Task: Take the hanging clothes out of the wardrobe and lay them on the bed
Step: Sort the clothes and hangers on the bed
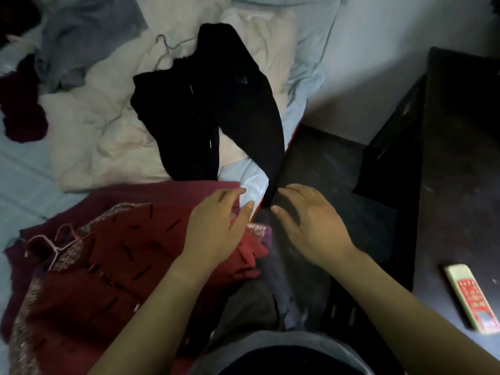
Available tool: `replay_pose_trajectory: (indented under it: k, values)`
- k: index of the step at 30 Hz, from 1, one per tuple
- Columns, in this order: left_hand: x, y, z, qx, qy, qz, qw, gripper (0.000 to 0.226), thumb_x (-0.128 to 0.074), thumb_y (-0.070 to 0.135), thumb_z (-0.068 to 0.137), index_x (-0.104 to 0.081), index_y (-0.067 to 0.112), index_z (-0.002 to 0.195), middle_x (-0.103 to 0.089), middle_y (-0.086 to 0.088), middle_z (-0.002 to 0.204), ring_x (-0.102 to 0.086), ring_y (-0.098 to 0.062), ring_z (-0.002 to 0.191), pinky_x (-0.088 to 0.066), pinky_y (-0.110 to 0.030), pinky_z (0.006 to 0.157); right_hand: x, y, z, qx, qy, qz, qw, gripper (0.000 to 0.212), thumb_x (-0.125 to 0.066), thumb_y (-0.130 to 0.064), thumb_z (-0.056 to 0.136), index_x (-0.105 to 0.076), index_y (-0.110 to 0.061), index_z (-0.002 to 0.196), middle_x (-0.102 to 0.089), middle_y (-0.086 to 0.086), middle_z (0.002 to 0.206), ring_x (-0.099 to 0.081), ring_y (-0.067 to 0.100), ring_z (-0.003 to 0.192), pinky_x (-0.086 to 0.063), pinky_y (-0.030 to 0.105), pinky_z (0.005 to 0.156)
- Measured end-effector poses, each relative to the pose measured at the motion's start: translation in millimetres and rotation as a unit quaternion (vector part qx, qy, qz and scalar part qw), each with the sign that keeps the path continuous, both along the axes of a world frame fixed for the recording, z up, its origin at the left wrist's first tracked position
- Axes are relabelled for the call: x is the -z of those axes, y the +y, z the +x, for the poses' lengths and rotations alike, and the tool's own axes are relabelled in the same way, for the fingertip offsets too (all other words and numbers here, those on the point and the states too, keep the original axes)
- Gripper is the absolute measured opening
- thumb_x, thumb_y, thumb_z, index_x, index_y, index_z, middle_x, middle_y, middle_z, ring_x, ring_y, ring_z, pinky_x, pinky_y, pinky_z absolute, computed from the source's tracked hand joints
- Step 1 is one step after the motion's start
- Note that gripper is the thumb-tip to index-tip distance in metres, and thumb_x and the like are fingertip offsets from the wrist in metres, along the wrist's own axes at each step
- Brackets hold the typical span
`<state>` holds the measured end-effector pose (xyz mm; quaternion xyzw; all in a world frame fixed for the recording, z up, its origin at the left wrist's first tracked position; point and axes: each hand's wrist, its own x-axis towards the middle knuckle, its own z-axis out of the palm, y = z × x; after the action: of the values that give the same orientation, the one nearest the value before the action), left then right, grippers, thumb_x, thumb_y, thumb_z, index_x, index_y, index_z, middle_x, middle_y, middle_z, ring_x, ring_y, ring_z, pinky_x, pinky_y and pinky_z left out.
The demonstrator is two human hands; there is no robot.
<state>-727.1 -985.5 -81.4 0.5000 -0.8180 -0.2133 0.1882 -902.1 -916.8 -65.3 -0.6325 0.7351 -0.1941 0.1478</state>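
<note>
A black garment (211, 109) lies spread on the bed (24, 169), over a cream duvet (108, 125), with one sleeve trailing off the bed's near edge. A grey hanger (165, 47) sticks out behind it. A dark red patterned garment (108, 266) on a pink hanger (54, 247) lies nearer me on the left. My left hand (219, 226) hovers over the red garment with relaxed fingers, holding nothing. My right hand (311, 223) is spread just right of the black sleeve's end, also holding nothing.
A grey-blue garment (81, 36) and a maroon fuzzy garment (21, 109) lie at the bed's far left. A dark wooden cabinet (460, 158) stands on the right, with a small red and green box (470, 299) on it. Dark floor (332, 171) lies between the bed and the cabinet.
</note>
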Motion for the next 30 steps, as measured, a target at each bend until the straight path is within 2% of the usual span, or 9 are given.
replay_pose_trajectory:
  k: [4,7,11,14,18,22,25,28,30]
  values:
    - [7.1,-81.9,-26.9,-0.058,-0.012,0.027,0.998,0.059,-0.028,0.057,0.087,-0.055,0.022,0.127,-0.058,-0.001,0.126,-0.054,-0.021,0.113,-0.041,-0.034,0.092,-4.6,-96.4,-27.2,-0.048,-0.002,-0.007,0.999,0.065,-0.029,-0.055,0.088,-0.057,-0.01,0.126,-0.057,0.009,0.128,-0.051,0.025,0.12,-0.039,0.038,0.101]
    - [6.0,-156.2,-55.7,-0.056,-0.011,0.026,0.998,0.056,-0.03,0.055,0.089,-0.052,0.024,0.13,-0.056,0.0,0.129,-0.052,-0.018,0.115,-0.042,-0.035,0.093,-10.8,-171.0,-50.9,-0.065,0.013,-0.011,0.998,0.061,-0.035,-0.056,0.09,-0.053,-0.013,0.13,-0.054,0.005,0.132,-0.047,0.02,0.123,-0.035,0.031,0.102]
    - [-7.7,-245.1,-73.9,-0.068,-0.014,0.0,0.998,0.053,-0.031,0.054,0.092,-0.05,0.024,0.132,-0.055,0.002,0.13,-0.052,-0.017,0.117,-0.044,-0.039,0.096,-23.1,-262.3,-73.9,-0.11,0.016,-0.013,0.994,0.049,-0.045,-0.044,0.094,-0.049,-0.016,0.134,-0.05,0.001,0.136,-0.042,0.015,0.127,-0.028,0.022,0.103]
    - [-6.4,-288.9,-67.0,-0.094,-0.023,0.005,0.995,0.052,-0.032,0.054,0.093,-0.05,0.024,0.132,-0.056,0.001,0.129,-0.052,-0.016,0.116,-0.044,-0.036,0.095,-24.9,-326.6,-77.5,-0.143,0.007,-0.015,0.99,0.048,-0.046,-0.041,0.095,-0.049,-0.014,0.134,-0.05,0.003,0.136,-0.042,0.017,0.128,-0.025,0.02,0.103]
    - [3.2,-335.9,-58.0,-0.146,-0.043,0.022,0.988,0.067,-0.019,0.062,0.085,-0.051,0.025,0.13,-0.057,0.001,0.127,-0.054,-0.017,0.113,-0.045,-0.035,0.092,-15.6,-411.4,-71.9,-0.213,-0.001,-0.011,0.977,0.048,-0.046,-0.041,0.095,-0.049,-0.013,0.134,-0.05,0.005,0.137,-0.041,0.018,0.128,-0.025,0.021,0.103]
    - [3.4,-391.9,-55.3,-0.227,-0.042,0.027,0.973,0.067,-0.02,0.062,0.084,-0.053,0.025,0.129,-0.058,0.0,0.126,-0.055,-0.02,0.111,-0.046,-0.04,0.091,-8.7,-513.7,-64.1,-0.301,0.016,0.007,0.954,0.049,-0.046,-0.04,0.095,-0.047,-0.012,0.136,-0.047,0.006,0.138,-0.039,0.021,0.129,-0.028,0.026,0.105]
    - [10.0,-417.6,-48.7,-0.305,-0.037,0.041,0.951,0.07,-0.019,0.063,0.083,-0.053,0.023,0.129,-0.058,-0.001,0.126,-0.055,-0.021,0.111,-0.047,-0.04,0.089,-2.8,-593.5,-59.8,-0.348,0.022,0.003,0.937,0.048,-0.049,-0.038,0.095,-0.049,-0.01,0.133,-0.05,0.009,0.136,-0.041,0.025,0.127,-0.03,0.029,0.104]
    - [23.4,-430.5,-49.0,-0.383,-0.038,0.077,0.92,0.072,-0.017,0.065,0.082,-0.052,0.024,0.13,-0.057,0.001,0.127,-0.055,-0.018,0.112,-0.046,-0.033,0.089,8.4,-667.1,-53.6,-0.386,0.043,-0.01,0.921,0.044,-0.053,-0.036,0.093,-0.053,-0.007,0.127,-0.054,0.011,0.128,-0.046,0.03,0.12,-0.039,0.039,0.099]
    - [32.1,-437.5,-53.6,-0.423,-0.043,0.097,0.9,0.073,-0.016,0.065,0.081,-0.052,0.025,0.129,-0.057,0.003,0.127,-0.055,-0.016,0.112,-0.045,-0.031,0.09,20.3,-710.6,-46.3,-0.402,0.067,-0.018,0.913,0.044,-0.055,-0.034,0.091,-0.053,-0.007,0.127,-0.051,0.014,0.131,-0.044,0.033,0.122,-0.041,0.043,0.097]
